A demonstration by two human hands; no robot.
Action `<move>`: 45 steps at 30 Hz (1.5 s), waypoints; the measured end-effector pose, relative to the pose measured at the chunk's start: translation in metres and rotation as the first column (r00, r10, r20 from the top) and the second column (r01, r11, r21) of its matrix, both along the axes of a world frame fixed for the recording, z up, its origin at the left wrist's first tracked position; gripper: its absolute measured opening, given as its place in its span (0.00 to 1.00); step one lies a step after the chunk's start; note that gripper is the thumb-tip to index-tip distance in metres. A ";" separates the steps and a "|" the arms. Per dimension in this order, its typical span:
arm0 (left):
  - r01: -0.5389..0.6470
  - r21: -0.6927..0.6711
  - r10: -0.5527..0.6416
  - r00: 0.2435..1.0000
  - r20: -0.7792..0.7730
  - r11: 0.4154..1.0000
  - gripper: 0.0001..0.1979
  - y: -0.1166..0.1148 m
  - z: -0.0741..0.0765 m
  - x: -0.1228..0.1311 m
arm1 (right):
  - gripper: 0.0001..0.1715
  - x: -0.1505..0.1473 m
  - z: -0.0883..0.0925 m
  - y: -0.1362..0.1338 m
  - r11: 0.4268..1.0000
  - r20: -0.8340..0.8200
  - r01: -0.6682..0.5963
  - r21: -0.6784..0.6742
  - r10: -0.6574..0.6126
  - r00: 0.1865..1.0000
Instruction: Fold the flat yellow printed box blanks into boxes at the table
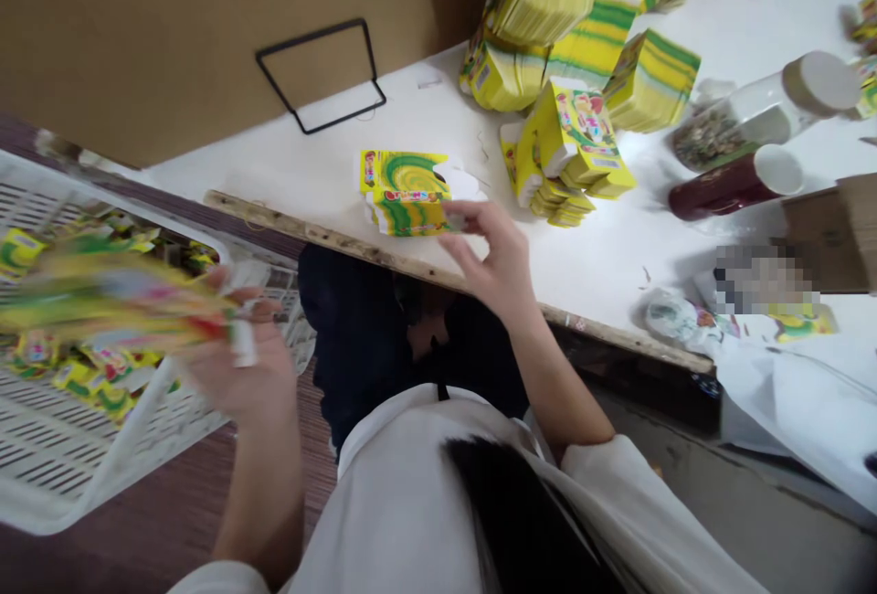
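On the left, my left hand (243, 361) is closed on a blurred bundle of yellow-green printed packets (137, 297), held above a white plastic basket (178, 416). Motion smear hides how many packets it holds. A yellow-green printed carton (407, 196) lies on the white table near its front edge, white flaps showing at its right end. My right hand (493, 256) is at that end, thumb and forefinger apart; whether the fingertips touch the carton I cannot tell.
Stacks of flat yellow cartons (548, 55) stand at the back, with a smaller pile (582, 142) nearer. A black wire frame (325, 73) leans by a brown cardboard box (206, 27). To the right are a clear jar (760, 110) and a dark red cup (719, 192). Small packets (96, 375) fill the basket.
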State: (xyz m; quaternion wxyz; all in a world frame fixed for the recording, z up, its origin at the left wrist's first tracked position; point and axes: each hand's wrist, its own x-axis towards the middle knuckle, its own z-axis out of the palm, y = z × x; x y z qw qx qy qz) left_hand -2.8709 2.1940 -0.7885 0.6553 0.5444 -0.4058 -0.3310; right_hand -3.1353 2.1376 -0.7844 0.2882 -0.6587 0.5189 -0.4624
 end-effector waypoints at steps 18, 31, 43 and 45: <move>0.308 0.241 -0.084 0.757 -0.648 0.920 0.25 -0.020 -0.025 -0.046 | 0.11 0.003 0.002 -0.057 0.989 -0.347 0.147 0.000 -0.138 0.928; 0.262 -0.015 -0.249 0.895 -0.370 0.965 0.18 -0.017 -0.025 -0.103 | 0.07 0.008 0.009 0.030 0.953 0.133 -0.287 0.094 0.274 0.953; 0.153 -0.057 -0.154 0.757 -0.635 0.987 0.23 -0.023 0.009 -0.119 | 0.30 0.033 -0.007 0.055 0.785 0.550 -0.571 0.240 0.374 0.747; 0.083 -0.007 -0.068 0.756 -0.651 0.997 0.26 -0.025 0.012 -0.120 | 0.35 0.036 -0.005 0.056 0.825 0.464 -0.508 0.247 0.359 0.810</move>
